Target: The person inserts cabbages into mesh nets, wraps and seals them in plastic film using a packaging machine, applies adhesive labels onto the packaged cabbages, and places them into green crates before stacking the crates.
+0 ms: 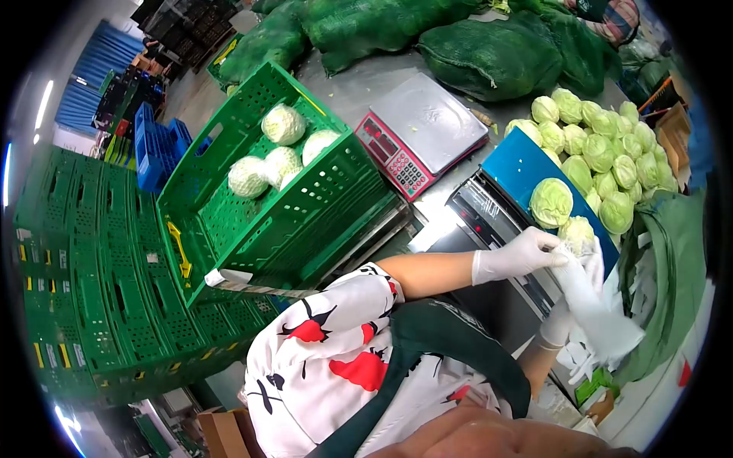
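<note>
My left hand (519, 256), in a white glove, is closed, pinching the edge of a white foam net sleeve (592, 305). My gloved right hand (592, 266) is partly hidden behind the sleeve; its fingers appear wrapped round the lower side of a pale cabbage (578, 231). The sleeve's upper edge meets that cabbage, while its long tail hangs down over my right wrist. Beside it, a bare green cabbage (551, 202) rests on a blue board (508, 156).
Bare cabbages (603, 153) are heaped at the right. A digital scale (427, 122) stands next to a green crate (298, 221) holding several net-wrapped cabbages (283, 124). Full green mesh sacks (492, 57) line the back. Stacked green crates (99, 267) stand at the left.
</note>
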A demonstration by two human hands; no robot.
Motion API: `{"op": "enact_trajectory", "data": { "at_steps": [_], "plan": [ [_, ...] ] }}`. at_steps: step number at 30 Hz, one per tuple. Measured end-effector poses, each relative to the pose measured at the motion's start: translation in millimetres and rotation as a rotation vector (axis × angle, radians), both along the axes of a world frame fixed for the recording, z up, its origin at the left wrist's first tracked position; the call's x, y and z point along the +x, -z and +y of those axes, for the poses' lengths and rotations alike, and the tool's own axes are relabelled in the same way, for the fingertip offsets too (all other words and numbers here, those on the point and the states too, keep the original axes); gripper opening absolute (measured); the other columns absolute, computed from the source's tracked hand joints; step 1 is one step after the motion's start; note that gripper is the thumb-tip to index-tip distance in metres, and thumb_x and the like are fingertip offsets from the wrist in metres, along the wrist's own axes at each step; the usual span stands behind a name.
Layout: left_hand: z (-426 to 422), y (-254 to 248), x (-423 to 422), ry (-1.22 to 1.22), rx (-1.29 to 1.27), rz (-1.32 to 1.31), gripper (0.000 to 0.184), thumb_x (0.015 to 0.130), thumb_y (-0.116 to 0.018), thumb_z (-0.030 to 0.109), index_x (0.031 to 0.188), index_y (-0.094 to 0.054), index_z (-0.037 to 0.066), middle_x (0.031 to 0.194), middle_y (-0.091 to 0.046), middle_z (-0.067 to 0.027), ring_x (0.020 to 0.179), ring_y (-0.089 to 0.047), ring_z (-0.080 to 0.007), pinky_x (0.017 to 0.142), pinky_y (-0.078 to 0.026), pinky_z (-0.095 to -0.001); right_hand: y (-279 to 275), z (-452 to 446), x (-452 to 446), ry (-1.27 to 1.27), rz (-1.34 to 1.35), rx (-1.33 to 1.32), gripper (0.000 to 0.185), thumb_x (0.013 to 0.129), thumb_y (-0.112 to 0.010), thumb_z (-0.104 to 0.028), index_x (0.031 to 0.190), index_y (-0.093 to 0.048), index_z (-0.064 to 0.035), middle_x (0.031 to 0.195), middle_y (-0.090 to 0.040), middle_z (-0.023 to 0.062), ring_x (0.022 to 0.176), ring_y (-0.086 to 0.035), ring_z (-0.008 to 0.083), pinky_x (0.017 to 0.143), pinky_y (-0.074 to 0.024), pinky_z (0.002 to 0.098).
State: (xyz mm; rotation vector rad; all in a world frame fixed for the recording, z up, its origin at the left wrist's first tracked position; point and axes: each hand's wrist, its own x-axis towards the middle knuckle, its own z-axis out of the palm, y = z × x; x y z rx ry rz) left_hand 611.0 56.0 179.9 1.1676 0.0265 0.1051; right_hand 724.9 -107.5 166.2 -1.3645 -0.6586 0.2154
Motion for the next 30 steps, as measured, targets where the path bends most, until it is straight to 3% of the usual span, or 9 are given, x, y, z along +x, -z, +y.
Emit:
{"op": "enact_trajectory", "data": {
  "at_steps": [2,5,7,10,14,20,24,26,30],
  "plan": [
    [8,-11,-13,-0.027,-0.05,-0.051,0.02,0.093,-0.066,0.016,0.102,-0.067,-0.002,0.092,-0.066,0.0014,0.085,-0.057,-0.0058,0.079,-0.048,-0.0242,7,-29,16,-0.273,1.071,0.514,0.041,0.095,-0.064,-0.017,0.131,-0.058,0.0018,0.14,-0.053,0.02,0.127,-0.052,0.03,0.106,-0.0403,0.0398],
    [17,-16,-19,0.066,-0.609,-0.05,0.016,0.099,-0.057,0.015,0.106,-0.063,0.002,0.1,-0.064,-0.0012,0.097,-0.06,-0.0105,0.087,-0.05,-0.0288,-56,13,-26,-1.011,0.73,0.413,0.052,0.105,-0.046,-0.032,0.138,-0.04,0.0072,0.139,-0.044,0.0228,0.128,-0.044,0.029,0.11,-0.0332,0.0406],
    [28,-15,-24,0.032,-0.53,-0.124,0.025,0.102,-0.049,0.021,0.112,-0.059,0.001,0.102,-0.063,-0.0023,0.097,-0.06,-0.0107,0.087,-0.05,-0.0262,-34,-10,-32,-0.97,0.589,0.168,0.047,0.103,-0.048,-0.033,0.128,-0.047,0.0069,0.123,-0.053,0.0212,0.11,-0.052,0.0287,0.096,-0.0406,0.0419],
    [25,9,-37,0.336,-0.605,0.196,0.019,0.1,-0.055,0.017,0.111,-0.063,0.004,0.091,-0.064,0.0021,0.082,-0.06,-0.0066,0.076,-0.05,-0.024,-11,-51,-42,-0.863,0.415,-0.216,0.045,0.1,-0.05,-0.036,0.112,-0.057,0.0065,0.098,-0.066,0.0186,0.084,-0.065,0.0283,0.076,-0.0518,0.0438],
    [12,9,-54,0.666,-0.026,0.4,0.039,0.097,-0.06,0.02,0.13,-0.059,0.0,0.102,-0.068,-0.0055,0.101,-0.06,-0.0098,0.093,-0.047,-0.0282,-25,-61,-37,-0.246,0.765,0.458,0.039,0.102,-0.048,-0.033,0.116,-0.057,0.0023,0.115,-0.064,0.0217,0.107,-0.061,0.0293,0.099,-0.0457,0.0412],
    [54,11,-42,0.395,-0.489,0.057,0.046,0.096,-0.061,0.023,0.129,-0.057,-0.009,0.117,-0.068,-0.0123,0.111,-0.062,-0.017,0.102,-0.045,-0.0317,35,-100,-42,-0.146,0.417,-0.431,0.016,0.093,-0.064,-0.019,0.094,-0.065,-0.0028,0.083,-0.063,-0.0027,0.074,-0.055,0.0054,0.068,-0.0452,0.0216],
    [50,41,-9,0.044,0.325,0.425,0.033,0.091,-0.07,0.02,0.117,-0.07,-0.001,0.11,-0.071,-0.0077,0.095,-0.065,-0.0115,0.084,-0.052,-0.0286,44,-68,-15,0.709,0.186,-0.857,0.031,0.086,-0.076,-0.031,0.087,-0.066,-0.0017,0.071,-0.061,0.0011,0.065,-0.053,0.0083,0.064,-0.0442,0.0254],
    [57,58,26,-0.456,0.544,0.143,0.042,0.086,-0.074,0.024,0.118,-0.068,-0.003,0.093,-0.072,-0.0055,0.078,-0.062,-0.0099,0.073,-0.051,-0.0266,42,-41,-2,0.867,0.154,-0.568,0.041,0.088,-0.074,-0.04,0.097,-0.066,-0.0011,0.075,-0.066,0.0069,0.068,-0.058,0.0127,0.069,-0.0475,0.0284],
    [72,73,92,-0.689,0.78,0.31,0.065,0.084,-0.07,0.047,0.127,-0.061,-0.001,0.092,-0.07,-0.02,0.09,-0.068,-0.0329,0.084,-0.051,-0.037,56,-17,49,0.927,0.103,-0.66,0.057,0.092,-0.062,-0.052,0.113,-0.066,0.0006,0.095,-0.072,0.0176,0.092,-0.066,0.0272,0.086,-0.0484,0.0361]
  ]
}}
